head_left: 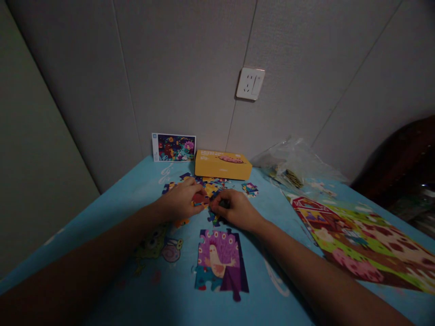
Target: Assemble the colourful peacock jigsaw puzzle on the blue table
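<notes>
My left hand (183, 199) rests at the left of a group of jigsaw puzzle pieces, thumb and fingers gripping a reddish-brown puzzle piece (200, 198). Close beside it, my right hand (239, 210) is closed in a pinch on a dark puzzle piece (214, 199), mostly covered by the fingers. Joined and loose pieces (211, 188) lie around and behind both hands, partly hidden. Nearer to me lies a joined puzzle section (219, 262) with a purple peacock-like bird. A small colourful piece (250, 189) sits apart, behind my right hand.
A yellow box (222, 165) stands at the wall, beside an upright picture card (175, 148). A clear plastic bag (288, 165) is at the back right. A farm-picture puzzle (360, 242) covers the right side of the blue cloth (156, 299). A socket (250, 83) is on the wall.
</notes>
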Action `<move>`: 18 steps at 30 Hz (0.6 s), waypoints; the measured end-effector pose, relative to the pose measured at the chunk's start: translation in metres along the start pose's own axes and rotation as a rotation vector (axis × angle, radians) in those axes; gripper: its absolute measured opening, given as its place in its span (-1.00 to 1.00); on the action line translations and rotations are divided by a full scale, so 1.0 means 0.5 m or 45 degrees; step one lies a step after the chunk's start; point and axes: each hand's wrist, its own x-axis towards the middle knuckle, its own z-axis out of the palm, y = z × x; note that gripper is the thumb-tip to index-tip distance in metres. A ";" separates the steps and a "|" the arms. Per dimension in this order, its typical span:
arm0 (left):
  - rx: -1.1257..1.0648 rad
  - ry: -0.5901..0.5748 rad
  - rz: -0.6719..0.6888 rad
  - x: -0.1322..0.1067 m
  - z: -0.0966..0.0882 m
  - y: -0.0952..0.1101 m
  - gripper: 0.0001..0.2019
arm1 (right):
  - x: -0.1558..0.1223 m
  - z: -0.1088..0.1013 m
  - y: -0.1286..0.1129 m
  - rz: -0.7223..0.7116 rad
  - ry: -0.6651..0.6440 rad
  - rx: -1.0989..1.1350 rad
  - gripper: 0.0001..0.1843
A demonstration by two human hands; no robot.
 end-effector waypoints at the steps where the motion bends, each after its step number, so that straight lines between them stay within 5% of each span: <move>1: -0.014 0.030 0.000 0.002 -0.001 0.000 -0.73 | 0.000 0.000 -0.001 -0.007 0.009 -0.009 -0.91; 10: -0.052 0.337 -0.068 0.014 0.001 -0.030 -0.79 | 0.000 0.003 0.002 -0.017 -0.001 0.015 -0.89; 18: 0.165 0.078 -0.242 0.000 0.005 -0.018 -0.69 | -0.001 0.004 0.006 0.003 -0.016 0.010 -0.85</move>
